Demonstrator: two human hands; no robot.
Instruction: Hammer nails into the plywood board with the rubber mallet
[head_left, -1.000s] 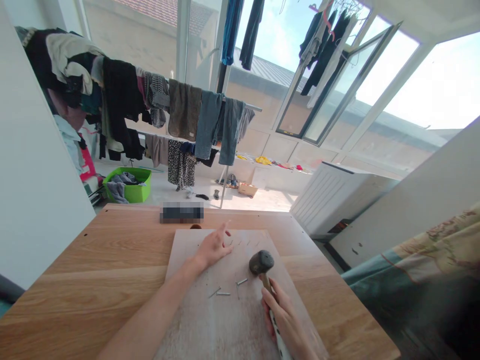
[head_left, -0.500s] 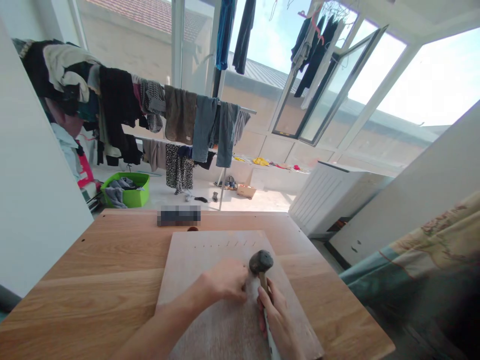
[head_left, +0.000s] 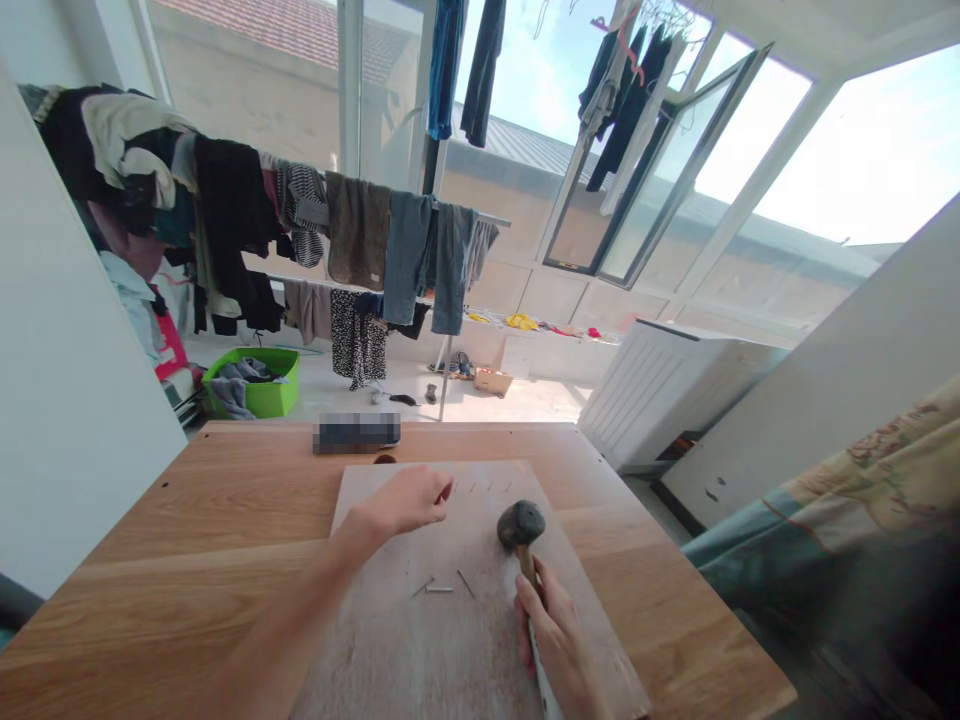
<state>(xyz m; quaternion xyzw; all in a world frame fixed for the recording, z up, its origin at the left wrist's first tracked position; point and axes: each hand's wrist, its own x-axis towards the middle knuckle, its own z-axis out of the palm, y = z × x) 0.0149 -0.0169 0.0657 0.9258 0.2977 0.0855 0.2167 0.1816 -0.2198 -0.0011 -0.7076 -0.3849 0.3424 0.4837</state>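
Wraps the right hand (head_left: 553, 620) around the handle (head_left: 527, 567) of a black, round-headed hammer (head_left: 521, 525), over a pale, rectangular wooden board (head_left: 420, 650) bearing silver metal nails (head_left: 440, 589). Holds the left hand (head_left: 412, 498) farther up with curled fingers (head_left: 441, 490); cannot tell if pinching anything.

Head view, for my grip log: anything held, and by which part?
The right hand holds the hammer by its handle; whether the left hand holds anything cannot be told.

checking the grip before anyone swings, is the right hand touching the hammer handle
Touching. The head view shows the right hand closed around the hammer handle, which shows both above and below the grip.
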